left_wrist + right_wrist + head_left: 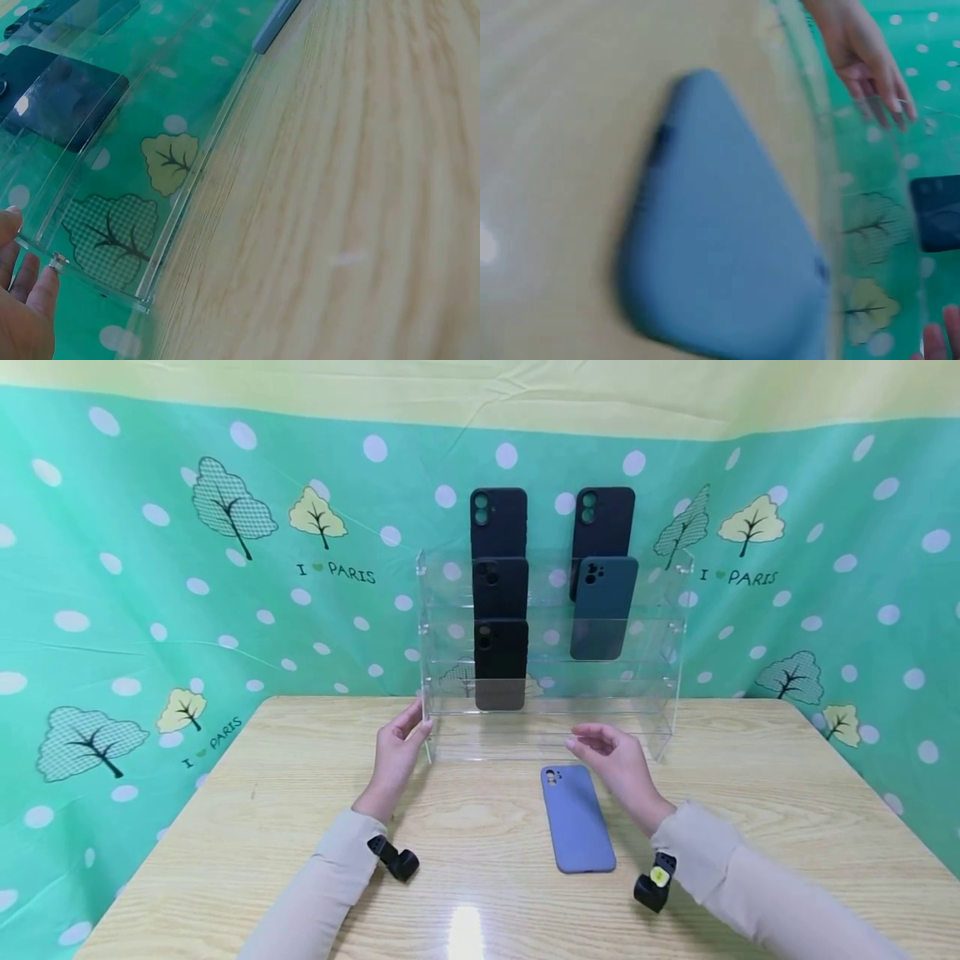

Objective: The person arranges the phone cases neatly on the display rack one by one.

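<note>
A clear acrylic display rack point(551, 750) with stepped shelves stands on the table, bearing several dark phone cases point(501, 670). On its right side, a teal phone case point(604, 610) leans in front of a darker one. My left hand point(397, 747) grips the rack's left side panel, thumb in front and fingers behind; the left wrist view shows the fingers at the panel's edge. A blue-lavender phone case point(578, 818) lies flat on the table before the rack, camera cutouts toward it. Just above that case's far end hovers my right hand point(617, 767), fingers loosely bent and holding nothing.
The wood-grain table point(285, 827) reaches back to a green dotted cloth point(360, 635) printed with trees, which hangs behind and at both sides. Small black cameras point(403, 865) are strapped to both wrists. A bright light reflection lies on the front of the table.
</note>
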`<state>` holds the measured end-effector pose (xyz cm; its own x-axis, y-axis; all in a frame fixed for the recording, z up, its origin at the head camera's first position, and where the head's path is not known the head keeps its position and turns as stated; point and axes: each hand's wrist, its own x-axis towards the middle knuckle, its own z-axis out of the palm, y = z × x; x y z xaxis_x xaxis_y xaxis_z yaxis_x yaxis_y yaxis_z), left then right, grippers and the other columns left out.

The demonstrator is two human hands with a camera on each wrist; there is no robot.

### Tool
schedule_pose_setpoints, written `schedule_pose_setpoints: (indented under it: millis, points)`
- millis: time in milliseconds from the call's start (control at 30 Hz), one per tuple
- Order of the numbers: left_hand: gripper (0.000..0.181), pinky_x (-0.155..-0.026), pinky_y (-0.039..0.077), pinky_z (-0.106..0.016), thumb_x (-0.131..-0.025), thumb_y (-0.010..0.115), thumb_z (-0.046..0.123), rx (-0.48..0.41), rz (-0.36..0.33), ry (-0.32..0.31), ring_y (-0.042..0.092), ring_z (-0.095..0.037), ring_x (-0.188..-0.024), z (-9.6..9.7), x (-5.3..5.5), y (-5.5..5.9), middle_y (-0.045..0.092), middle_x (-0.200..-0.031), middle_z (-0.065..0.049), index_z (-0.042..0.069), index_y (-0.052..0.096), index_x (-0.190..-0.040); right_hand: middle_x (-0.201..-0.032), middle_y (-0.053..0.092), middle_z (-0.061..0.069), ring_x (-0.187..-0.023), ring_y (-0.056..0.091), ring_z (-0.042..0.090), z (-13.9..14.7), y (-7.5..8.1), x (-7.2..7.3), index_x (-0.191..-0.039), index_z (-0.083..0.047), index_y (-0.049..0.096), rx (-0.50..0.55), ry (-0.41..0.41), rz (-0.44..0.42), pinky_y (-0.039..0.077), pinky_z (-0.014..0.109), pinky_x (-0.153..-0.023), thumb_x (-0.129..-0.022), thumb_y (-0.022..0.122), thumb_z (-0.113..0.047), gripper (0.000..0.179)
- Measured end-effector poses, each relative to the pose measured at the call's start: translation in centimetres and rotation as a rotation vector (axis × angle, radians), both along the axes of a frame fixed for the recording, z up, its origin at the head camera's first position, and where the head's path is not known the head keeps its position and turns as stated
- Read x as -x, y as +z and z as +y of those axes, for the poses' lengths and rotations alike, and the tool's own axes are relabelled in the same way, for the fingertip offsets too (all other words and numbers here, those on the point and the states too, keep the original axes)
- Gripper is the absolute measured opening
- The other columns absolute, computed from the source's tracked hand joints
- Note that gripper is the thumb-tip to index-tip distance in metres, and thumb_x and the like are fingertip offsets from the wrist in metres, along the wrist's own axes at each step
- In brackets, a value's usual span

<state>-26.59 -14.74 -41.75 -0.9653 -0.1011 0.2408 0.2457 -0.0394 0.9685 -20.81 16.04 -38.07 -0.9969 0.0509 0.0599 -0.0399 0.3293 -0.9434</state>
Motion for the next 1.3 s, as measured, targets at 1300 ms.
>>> schedule_pose_setpoints:
  millis: [1300]
  points:
    - [0.045, -0.092, 0.047, -0.016, -0.092, 0.059, 0.005, 0.015, -0.015, 0.003, 0.049, -0.019, -0.124, 0.0, 0.1, -0.3, 0.052, -0.137, -0.011, 0.006, 0.049, -0.135, -0.138, 0.045, 0.026, -0.127, 0.043, 0.039, -0.3, -5.7, -0.9, -0.137, 0.005, 0.042, -0.302, 0.019, -0.038, 0.04, 0.048, -0.104, -0.079, 0.077, -0.018, 0.071]
